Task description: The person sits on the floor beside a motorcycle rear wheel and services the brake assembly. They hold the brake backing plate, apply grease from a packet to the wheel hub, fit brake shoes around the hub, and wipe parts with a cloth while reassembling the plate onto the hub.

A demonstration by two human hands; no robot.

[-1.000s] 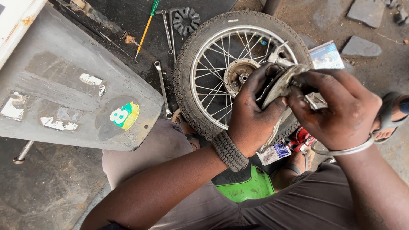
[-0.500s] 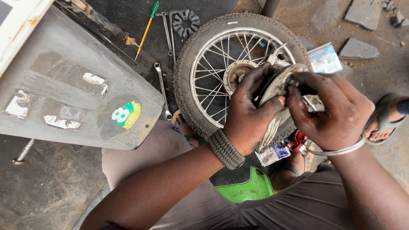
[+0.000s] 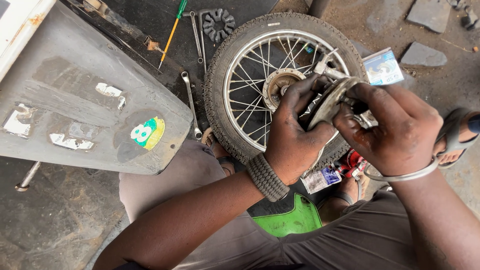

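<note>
A round metal brake plate point(image 3: 331, 102) is held on edge between both hands, above a spoked motorcycle wheel point(image 3: 240, 75) lying flat on the ground. My left hand point(image 3: 295, 135), with a braided wristband, grips the plate's left side. My right hand point(image 3: 395, 130), with a metal bangle, grips its right side, fingers curled over the rim. The wheel's bare hub point(image 3: 280, 84) shows just left of the hands. What sits on the plate's far face is hidden by my fingers.
A grey mudguard with stickers point(image 3: 85, 110) lies at left. Spanners point(image 3: 190, 102), a green-handled screwdriver point(image 3: 172, 27) and a black toothed rubber damper point(image 3: 218, 22) lie on a dark mat behind the wheel. A small box point(image 3: 383, 66), packets point(image 3: 321, 179) and a green panel point(image 3: 292, 220) lie nearby.
Both hands and the plate have shifted slightly upward over the wheel, and the plate has turned more edge-on. The grip stays the same.
</note>
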